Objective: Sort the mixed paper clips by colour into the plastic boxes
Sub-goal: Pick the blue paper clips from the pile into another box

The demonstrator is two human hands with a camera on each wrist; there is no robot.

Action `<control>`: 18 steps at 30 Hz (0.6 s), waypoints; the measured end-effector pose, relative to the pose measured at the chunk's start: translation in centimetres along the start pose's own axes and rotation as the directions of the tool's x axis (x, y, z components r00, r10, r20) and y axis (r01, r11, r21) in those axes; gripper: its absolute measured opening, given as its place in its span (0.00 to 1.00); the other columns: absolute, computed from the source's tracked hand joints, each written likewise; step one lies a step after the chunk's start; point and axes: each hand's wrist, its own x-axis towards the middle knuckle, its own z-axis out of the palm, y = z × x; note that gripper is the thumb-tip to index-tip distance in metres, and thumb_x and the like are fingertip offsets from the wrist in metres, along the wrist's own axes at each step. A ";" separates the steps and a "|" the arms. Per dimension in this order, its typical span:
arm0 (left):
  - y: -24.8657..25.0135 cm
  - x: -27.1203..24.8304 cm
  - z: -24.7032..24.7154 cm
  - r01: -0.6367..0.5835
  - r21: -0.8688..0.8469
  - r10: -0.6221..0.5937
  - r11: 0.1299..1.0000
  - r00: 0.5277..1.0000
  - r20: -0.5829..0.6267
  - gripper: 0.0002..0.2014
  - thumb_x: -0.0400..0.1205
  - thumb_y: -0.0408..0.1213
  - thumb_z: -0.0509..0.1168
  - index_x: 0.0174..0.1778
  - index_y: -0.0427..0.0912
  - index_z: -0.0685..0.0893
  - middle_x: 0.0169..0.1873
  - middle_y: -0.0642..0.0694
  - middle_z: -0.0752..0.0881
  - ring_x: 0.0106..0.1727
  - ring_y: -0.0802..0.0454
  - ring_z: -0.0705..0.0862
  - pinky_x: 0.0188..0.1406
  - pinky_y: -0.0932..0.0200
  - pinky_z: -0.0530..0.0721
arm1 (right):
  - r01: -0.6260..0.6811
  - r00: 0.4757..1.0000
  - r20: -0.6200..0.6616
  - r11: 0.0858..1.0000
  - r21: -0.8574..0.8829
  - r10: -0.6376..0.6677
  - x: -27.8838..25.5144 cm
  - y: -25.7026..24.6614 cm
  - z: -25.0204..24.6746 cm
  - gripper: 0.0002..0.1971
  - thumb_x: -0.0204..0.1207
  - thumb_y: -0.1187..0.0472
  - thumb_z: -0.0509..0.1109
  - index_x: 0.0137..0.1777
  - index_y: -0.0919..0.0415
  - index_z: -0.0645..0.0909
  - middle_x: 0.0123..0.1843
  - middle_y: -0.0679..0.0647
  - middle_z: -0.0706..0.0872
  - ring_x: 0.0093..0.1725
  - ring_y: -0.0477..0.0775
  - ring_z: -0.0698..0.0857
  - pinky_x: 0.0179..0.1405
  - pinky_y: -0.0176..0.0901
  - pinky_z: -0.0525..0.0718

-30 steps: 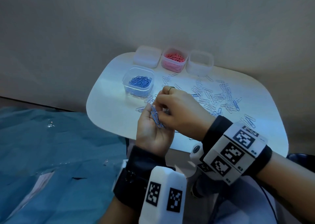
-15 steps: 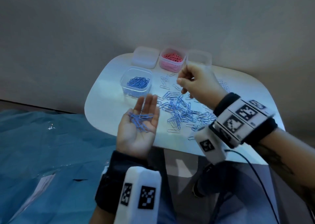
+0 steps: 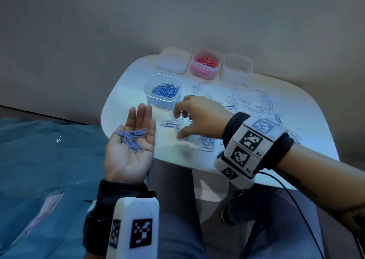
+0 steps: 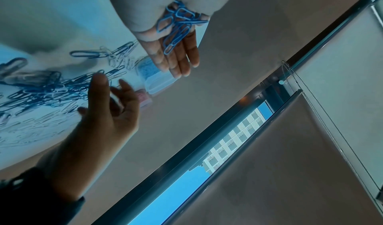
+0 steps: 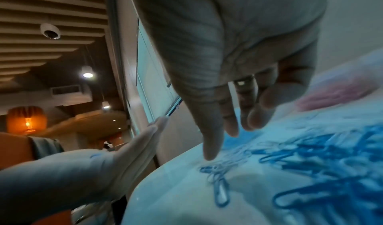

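My left hand lies palm up off the table's left front edge, fingers straight, with several blue clips loose on the palm; the left wrist view shows the same blue clips. My right hand hovers just over a small cluster of pale and blue clips in front of the blue-clip box. Its thumb and fingers point down, spread and holding nothing, as the right wrist view of my right hand confirms. More mixed clips lie scattered across the white table.
At the table's back stand a lidded clear box, a box of pink clips and a clear box that looks almost empty. A teal cloth lies left of the table. My legs are below the front edge.
My right hand left the left palm, rose toward the back boxes, then came down and left to the clips by the blue box. The left palm stays open with its clips.
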 end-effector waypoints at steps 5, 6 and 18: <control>0.3 -0.6 0.3 0.001 0.027 -0.001 1.000 1.000 -0.017 0.22 0.79 0.38 0.53 0.34 0.30 0.89 0.44 0.36 0.90 0.43 0.40 0.91 0.42 0.46 0.86 | -0.044 0.998 0.044 0.997 -0.064 0.047 0.1 -0.4 0.8 0.12 0.68 0.55 0.76 0.42 0.53 0.75 0.45 0.49 0.78 0.48 0.53 0.77 0.40 0.41 0.68; 0.4 -0.8 0.3 0.004 0.023 -0.004 1.000 1.000 -0.010 0.20 0.74 0.36 0.54 0.34 0.30 0.90 0.44 0.36 0.90 0.44 0.40 0.91 0.42 0.46 0.86 | -0.075 0.995 0.055 0.995 -0.063 0.078 0.1 -0.4 1.0 0.10 0.68 0.55 0.76 0.42 0.54 0.77 0.45 0.52 0.81 0.49 0.55 0.79 0.40 0.41 0.70; 0.1 -1.2 0.4 0.018 0.039 -0.015 0.999 0.997 -0.081 0.34 0.87 0.40 0.41 0.32 0.31 0.90 0.43 0.37 0.90 0.42 0.42 0.91 0.43 0.48 0.86 | -0.105 0.995 0.007 0.994 0.011 0.104 1.2 -3.0 0.9 0.07 0.72 0.68 0.65 0.37 0.55 0.78 0.44 0.55 0.82 0.49 0.59 0.82 0.47 0.43 0.79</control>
